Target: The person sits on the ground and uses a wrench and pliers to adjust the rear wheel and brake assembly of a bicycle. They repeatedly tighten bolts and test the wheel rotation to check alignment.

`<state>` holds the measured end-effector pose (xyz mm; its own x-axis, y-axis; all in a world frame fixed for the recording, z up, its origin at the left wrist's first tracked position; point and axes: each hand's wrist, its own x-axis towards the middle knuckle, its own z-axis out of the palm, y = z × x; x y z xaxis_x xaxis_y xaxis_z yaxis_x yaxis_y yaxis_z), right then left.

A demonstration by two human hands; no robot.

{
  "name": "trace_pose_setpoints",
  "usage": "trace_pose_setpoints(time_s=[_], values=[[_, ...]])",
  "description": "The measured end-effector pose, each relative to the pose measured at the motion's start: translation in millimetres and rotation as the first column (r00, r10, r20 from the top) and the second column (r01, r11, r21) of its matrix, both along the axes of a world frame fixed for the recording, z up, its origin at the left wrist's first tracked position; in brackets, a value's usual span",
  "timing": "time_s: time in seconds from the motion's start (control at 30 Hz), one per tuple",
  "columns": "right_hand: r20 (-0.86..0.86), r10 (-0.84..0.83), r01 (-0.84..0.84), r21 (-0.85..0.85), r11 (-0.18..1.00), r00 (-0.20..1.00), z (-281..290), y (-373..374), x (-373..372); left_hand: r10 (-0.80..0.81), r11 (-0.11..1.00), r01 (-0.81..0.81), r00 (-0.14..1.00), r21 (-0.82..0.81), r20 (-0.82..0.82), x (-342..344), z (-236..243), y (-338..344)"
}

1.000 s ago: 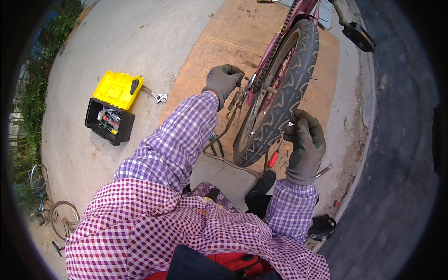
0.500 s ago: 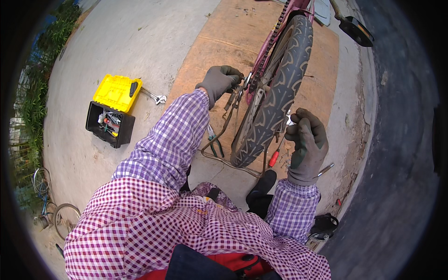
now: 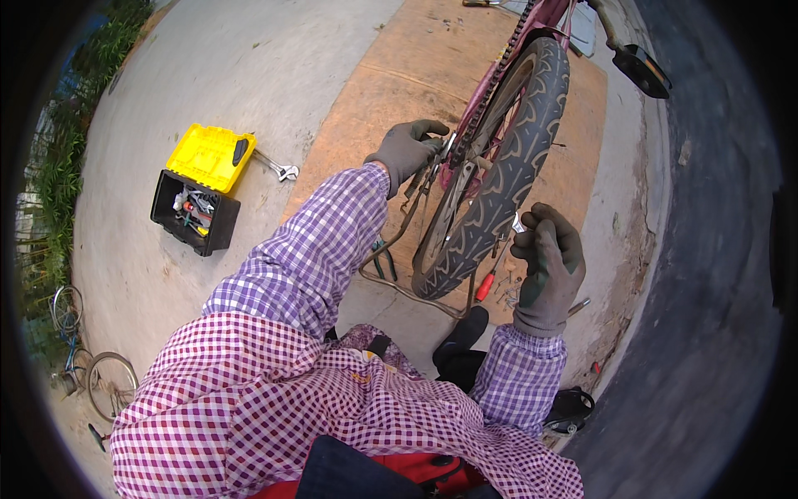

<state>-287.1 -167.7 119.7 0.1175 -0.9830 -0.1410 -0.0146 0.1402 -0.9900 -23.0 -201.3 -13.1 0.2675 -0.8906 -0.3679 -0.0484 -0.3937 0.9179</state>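
A bicycle's wheel with a grey patterned tyre [image 3: 522,158] stands in front of me, its chain [image 3: 501,71] and pink frame [image 3: 542,18] running up and away. My left hand [image 3: 407,152], in a grey work glove, has its fingers curled at the metal parts beside the hub, on the wheel's left. Whatever it grips there is hidden. To the right of the tyre, apart from it, is my right hand [image 3: 550,264], also gloved. Its thumb and fingers are pinched together, and I cannot make out anything between them. A bent metal rod [image 3: 407,293] passes around the wheel's near end.
A black toolbox [image 3: 218,226] with a yellow lid [image 3: 210,158] holds several tools at the left. An adjustable wrench [image 3: 285,171] lies beside it. Near the wheel are a red-handled screwdriver [image 3: 485,287], green-handled pliers [image 3: 381,259] and small parts. A pedal [image 3: 642,71] juts out far right.
The wheel and frame sit slightly farther right in view. My left hand has shifted right with them, still at the hub. My right hand stays nearly in place, still pinched.
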Motion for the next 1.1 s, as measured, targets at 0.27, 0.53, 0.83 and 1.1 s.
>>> trace_pose_setpoints(time_s=[0.27,0.53,0.83,1.1], values=[[-0.011,0.009,-0.009,0.003,1.000,1.000,-1.0,0.5,-1.0,-0.010,0.996,0.019,0.994,0.085,-0.113,10.4,12.3,1.0],[-0.001,0.020,-0.020,0.007,1.000,1.000,-2.5,2.1,-4.6,-0.031,0.998,0.030,1.000,0.063,0.005,4.1,3.1,-3.9],[-0.040,0.028,-0.028,0.003,1.000,0.999,-2.5,2.8,-3.4,-0.022,0.999,0.023,0.999,0.027,-0.045,-2.3,-1.6,-1.4],[-0.050,-0.019,0.018,-0.015,1.000,0.999,-2.1,1.3,-9.5,-0.068,0.997,0.070,0.997,0.045,-0.027,3.8,-3.9,1.7]])
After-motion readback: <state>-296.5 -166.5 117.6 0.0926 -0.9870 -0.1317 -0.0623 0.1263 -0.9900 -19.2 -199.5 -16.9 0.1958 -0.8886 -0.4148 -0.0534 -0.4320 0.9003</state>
